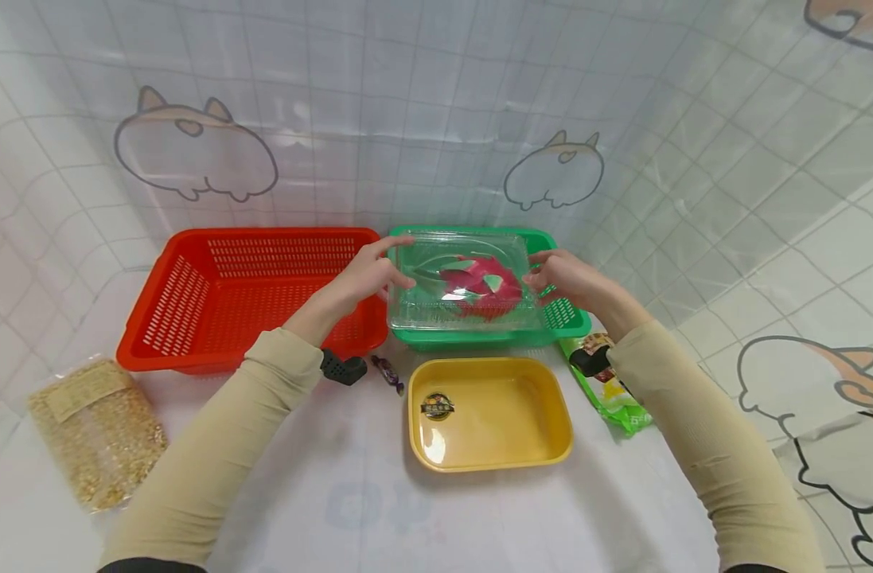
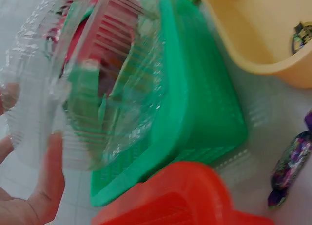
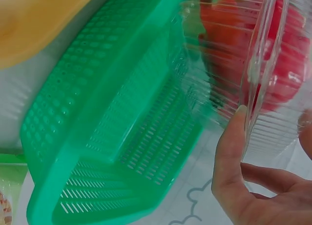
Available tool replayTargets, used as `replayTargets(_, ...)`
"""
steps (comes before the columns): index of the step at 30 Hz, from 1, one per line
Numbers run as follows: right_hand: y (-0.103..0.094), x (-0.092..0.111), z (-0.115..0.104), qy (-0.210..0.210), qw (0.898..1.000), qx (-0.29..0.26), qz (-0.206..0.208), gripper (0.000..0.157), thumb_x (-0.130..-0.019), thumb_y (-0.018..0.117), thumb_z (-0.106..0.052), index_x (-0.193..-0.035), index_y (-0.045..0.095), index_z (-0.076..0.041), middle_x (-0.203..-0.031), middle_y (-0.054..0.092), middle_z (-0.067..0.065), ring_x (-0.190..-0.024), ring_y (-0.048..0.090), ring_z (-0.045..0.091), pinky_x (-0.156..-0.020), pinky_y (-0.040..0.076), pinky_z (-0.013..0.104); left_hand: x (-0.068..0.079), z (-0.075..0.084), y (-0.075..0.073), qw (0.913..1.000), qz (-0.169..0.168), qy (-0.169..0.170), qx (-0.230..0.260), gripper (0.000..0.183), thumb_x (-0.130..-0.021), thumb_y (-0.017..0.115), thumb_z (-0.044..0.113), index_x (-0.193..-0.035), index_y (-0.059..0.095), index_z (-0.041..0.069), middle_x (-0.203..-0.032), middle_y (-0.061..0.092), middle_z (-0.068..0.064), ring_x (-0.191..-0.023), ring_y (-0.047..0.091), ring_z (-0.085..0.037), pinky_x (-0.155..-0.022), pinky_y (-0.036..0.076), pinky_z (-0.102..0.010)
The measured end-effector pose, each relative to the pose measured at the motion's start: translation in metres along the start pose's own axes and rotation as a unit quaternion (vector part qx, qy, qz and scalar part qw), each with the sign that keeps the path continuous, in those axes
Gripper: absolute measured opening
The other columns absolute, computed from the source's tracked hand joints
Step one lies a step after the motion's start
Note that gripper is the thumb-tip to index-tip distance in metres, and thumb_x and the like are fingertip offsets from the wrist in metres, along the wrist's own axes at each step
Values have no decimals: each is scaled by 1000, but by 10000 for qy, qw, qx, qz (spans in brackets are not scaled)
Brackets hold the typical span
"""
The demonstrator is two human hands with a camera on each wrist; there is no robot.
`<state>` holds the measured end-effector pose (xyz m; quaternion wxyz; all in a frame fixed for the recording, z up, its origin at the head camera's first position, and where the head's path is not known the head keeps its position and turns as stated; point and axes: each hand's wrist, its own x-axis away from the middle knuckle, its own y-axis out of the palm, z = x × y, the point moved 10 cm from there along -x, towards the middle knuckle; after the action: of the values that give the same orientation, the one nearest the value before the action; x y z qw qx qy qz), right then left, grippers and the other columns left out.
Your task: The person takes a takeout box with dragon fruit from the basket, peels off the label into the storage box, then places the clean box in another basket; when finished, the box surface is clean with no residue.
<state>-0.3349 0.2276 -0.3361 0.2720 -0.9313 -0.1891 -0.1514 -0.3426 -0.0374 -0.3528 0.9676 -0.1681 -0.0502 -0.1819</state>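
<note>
A clear plastic clamshell box is held level above the green basket, gripped at both ends. Inside it lies a pink-red, fruit-like thing with green parts; its exact kind is hard to tell through the plastic. My left hand grips the left end, thumb on the near side and fingers on the far side. At the right end, my right hand pinches the box; in the right wrist view, the thumb presses near the seam of the ribbed plastic wall. The lid looks closed.
A red basket stands left of the green one. In front sits a yellow tray with a round sticker. A wrapped candy lies between them. A bag of grains lies far left, a green packet at right.
</note>
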Motion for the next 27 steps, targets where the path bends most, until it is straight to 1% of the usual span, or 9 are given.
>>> replayTargets(4,-7,-8,-1,30,9998,148,91,46,-104,46,-11,-139,43,18,-166,11,18,-121,49,38,-95,52,47,-12,-2,0,9996,-156,-232,15,73,-92,60,8,-157,32,26,-136,51,-15,-76,54,-25,-72,58,-36)
replayTargets(7,-11,-16,-1,112,9996,224,118,46,-104,47,-11,-139,42,18,-165,13,18,-118,49,38,-100,49,51,-20,-3,2,9989,-209,-398,127,82,-92,60,6,-160,21,31,-100,61,-9,-69,48,-20,-68,58,-36)
replayTargets(10,-14,-23,2,260,9994,190,94,53,-104,47,-10,-149,31,13,-165,15,19,-122,47,37,-104,46,53,-28,-6,6,9974,-316,-623,167,92,-93,60,5,-161,5,31,-73,51,-5,-60,39,-17,-68,57,-37)
replayTargets(12,-16,-27,5,353,9992,134,90,57,-103,48,-9,-152,25,9,-163,19,20,-117,49,36,-104,46,53,-32,-9,10,9958,-414,-804,147,96,-93,59,6,-161,-6,26,-86,56,-7,-65,43,-18,-74,58,-38)
replayTargets(15,-18,-32,11,451,9989,87,62,58,-102,49,-6,-152,26,9,-160,25,23,-105,53,34,-102,48,53,-37,-13,16,9934,-537,-1010,-19,92,-94,55,7,-160,-10,11,-131,50,-16,-82,47,-21,-85,58,-42)
replayTargets(17,-18,-35,16,532,9986,18,44,57,-101,49,-4,-152,27,9,-158,30,24,-103,54,34,-102,48,53,-41,-17,18,9923,-537,-1108,-129,70,-95,52,7,-155,16,1,-151,37,-18,-79,44,-21,-89,57,-44)
replayTargets(19,-17,-38,21,634,9979,-100,-11,58,-101,47,-2,-153,25,7,-157,31,25,-110,55,36,-103,47,53,-45,-18,20,9916,-508,-1159,-253,39,-94,51,6,-131,40,-2,-154,34,-17,-72,37,-20,-90,56,-44)
replayTargets(22,-15,-43,31,844,9961,-251,-35,60,-101,45,-2,-156,23,2,-158,31,24,-125,50,42,-105,45,53,-49,-20,22,9911,-440,-1202,-370,10,-94,52,6,-101,46,4,-152,38,-15,-72,41,-22,-91,56,-44)
replayTargets(27,-13,-48,47,1123,9932,-291,-30,60,-102,42,-2,-158,20,0,-162,23,23,-138,41,45,-108,42,54,-52,-21,30,9892,-441,-1234,-658,30,-94,53,7,-121,49,-5,-152,36,-18,-109,57,-37,-93,55,-43)
